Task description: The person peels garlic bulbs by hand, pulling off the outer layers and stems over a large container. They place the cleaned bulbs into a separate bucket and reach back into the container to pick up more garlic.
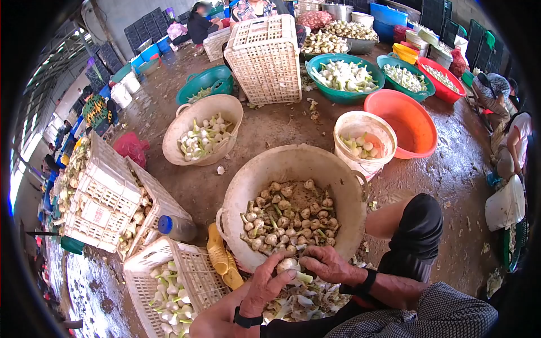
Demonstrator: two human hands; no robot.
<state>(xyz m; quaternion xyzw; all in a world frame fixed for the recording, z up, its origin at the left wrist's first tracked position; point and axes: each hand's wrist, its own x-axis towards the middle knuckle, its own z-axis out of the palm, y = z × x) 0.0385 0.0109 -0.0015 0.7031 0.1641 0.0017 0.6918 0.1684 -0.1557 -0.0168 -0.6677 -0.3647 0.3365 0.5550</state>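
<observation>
My left hand (265, 281) has its fingers wrapped round a whitish garlic bulb (288, 266) with a short green stem. Beside it, my right hand (328, 263) is close to the bulb with its fingers bent together; whatever lies between its fingertips is too small to make out. Both hands are over the near rim of a large pale basin (242, 186), which holds many soil-stained garlic bulbs (287, 217). Under my hands, between the legs, lies a heap of peeled skins and scraps (307, 301).
White crates of garlic (101, 194) stand at the left, with a blue-capped bottle (179, 227) and yellow shoes (220, 256) nearby. Beyond the basin are a beige tub (172, 138), a white bucket (366, 121) and a red tub (403, 127). People sit farther off.
</observation>
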